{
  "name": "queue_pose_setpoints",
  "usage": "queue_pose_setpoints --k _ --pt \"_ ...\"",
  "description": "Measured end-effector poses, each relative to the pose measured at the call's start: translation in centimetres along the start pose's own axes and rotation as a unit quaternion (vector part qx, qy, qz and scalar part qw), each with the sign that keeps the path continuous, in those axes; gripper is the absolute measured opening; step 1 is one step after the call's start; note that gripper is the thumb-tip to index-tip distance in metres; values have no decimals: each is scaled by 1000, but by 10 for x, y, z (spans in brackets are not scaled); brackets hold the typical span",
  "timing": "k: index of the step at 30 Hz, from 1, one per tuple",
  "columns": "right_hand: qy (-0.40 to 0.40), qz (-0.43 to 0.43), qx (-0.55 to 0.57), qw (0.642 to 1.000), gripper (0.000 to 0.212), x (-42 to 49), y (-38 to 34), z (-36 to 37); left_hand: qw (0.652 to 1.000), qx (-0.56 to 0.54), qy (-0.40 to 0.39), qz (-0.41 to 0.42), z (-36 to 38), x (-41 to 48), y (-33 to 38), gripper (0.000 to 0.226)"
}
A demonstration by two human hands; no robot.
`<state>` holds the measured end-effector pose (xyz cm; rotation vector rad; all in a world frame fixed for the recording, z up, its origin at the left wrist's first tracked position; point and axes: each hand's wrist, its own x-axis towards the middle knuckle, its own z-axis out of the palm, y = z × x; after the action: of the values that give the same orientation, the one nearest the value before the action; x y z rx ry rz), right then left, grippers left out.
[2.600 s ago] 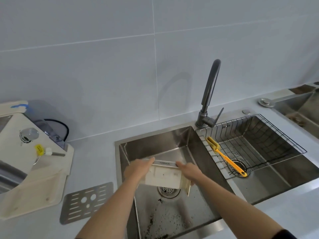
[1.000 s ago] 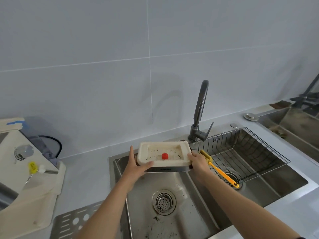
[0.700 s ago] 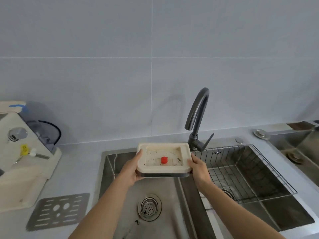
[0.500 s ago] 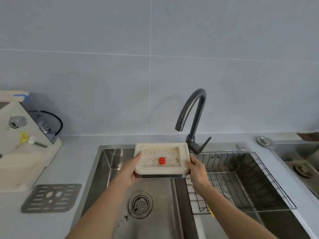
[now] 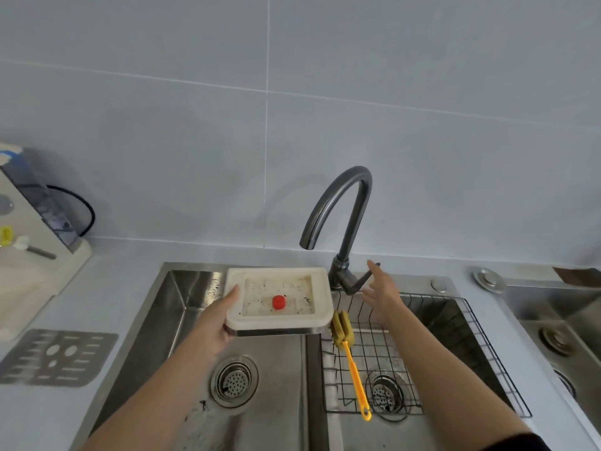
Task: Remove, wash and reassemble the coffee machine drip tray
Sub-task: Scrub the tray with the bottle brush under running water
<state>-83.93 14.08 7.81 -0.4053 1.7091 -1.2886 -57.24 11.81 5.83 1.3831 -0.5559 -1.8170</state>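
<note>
Now at the sink: left hand point(image 5: 214, 323) grips the drip tray point(image 5: 279, 301) alone by its left edge, thumb over the rim, fingers beneath. Tray held roughly level above the left basin point(image 5: 182, 307), long axis running left to right, cavity up; dark specks and a red float point(image 5: 278, 302) visible inside. Right hand point(image 5: 380, 292) empty, fingers spread wide, palm turned toward the faucet lever point(image 5: 362, 281). Lever lies just left of and beyond those fingertips, close but seemingly not touching; it angles up and right from the faucet point(image 5: 341, 222) base. Right hand is clearly the nearer one to the lever. Spout mouth hangs above and just right of the tray's far right corner. Judgement: water comes next, and the tray needs a small shift rightward to sit under the stream. Yellow brush point(image 5: 349, 356) lies on the wire rack point(image 5: 422, 353), within the right hand's reach.
</note>
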Motion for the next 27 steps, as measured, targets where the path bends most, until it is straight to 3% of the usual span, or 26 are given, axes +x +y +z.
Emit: queue_pose_setpoints --k 7,16,20,27 --pt "14 15 -107 994 67 39 -11 1 1000 19 2 6 -5 11 6 18" --pt "84 10 -131 988 17 66 -8 7 1000 26 3 10 -5 22 5 16" --pt "102 2 -150 983 30 73 -8 6 999 34 9 9 -5 28 2 17" --pt "103 -17 -178 978 33 79 0 2 999 40 -2 3 -10 33 -1 24"
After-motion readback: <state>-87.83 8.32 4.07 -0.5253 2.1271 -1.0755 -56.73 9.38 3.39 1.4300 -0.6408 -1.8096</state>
